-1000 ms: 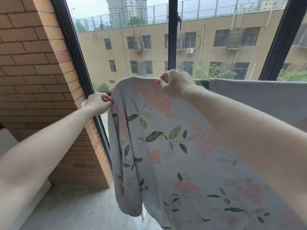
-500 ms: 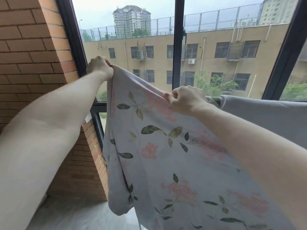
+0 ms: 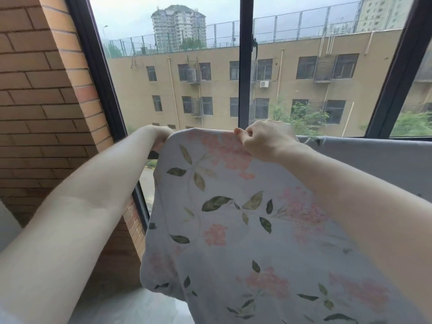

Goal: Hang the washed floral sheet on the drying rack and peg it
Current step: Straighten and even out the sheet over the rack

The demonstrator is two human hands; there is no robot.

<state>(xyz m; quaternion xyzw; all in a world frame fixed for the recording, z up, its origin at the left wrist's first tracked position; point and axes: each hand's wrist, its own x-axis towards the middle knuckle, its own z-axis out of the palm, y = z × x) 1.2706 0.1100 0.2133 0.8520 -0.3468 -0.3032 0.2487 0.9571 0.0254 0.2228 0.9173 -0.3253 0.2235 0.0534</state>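
Observation:
The floral sheet (image 3: pixel 233 218), pale grey with pink blossoms and green leaves, hangs in front of me below the window. My right hand (image 3: pixel 266 139) grips its top edge in a fist. My left hand (image 3: pixel 161 134) reaches behind the sheet's upper left corner; its fingers are hidden by the cloth. To the right, more of the sheet (image 3: pixel 374 160) lies draped in a plain grey band along a horizontal line. The drying rack itself is covered by the cloth. No pegs show.
A brick wall (image 3: pixel 46 113) stands close on the left. The dark window frame (image 3: pixel 244 66) runs behind the sheet, with a tan building outside. Grey floor (image 3: pixel 131 307) shows at the lower left, and a white object (image 3: pixel 7 223) sits at the left edge.
My left hand came down from above the sheet to the level of its top edge and slipped behind the corner. The right hand kept its grip and the top edge now lies level.

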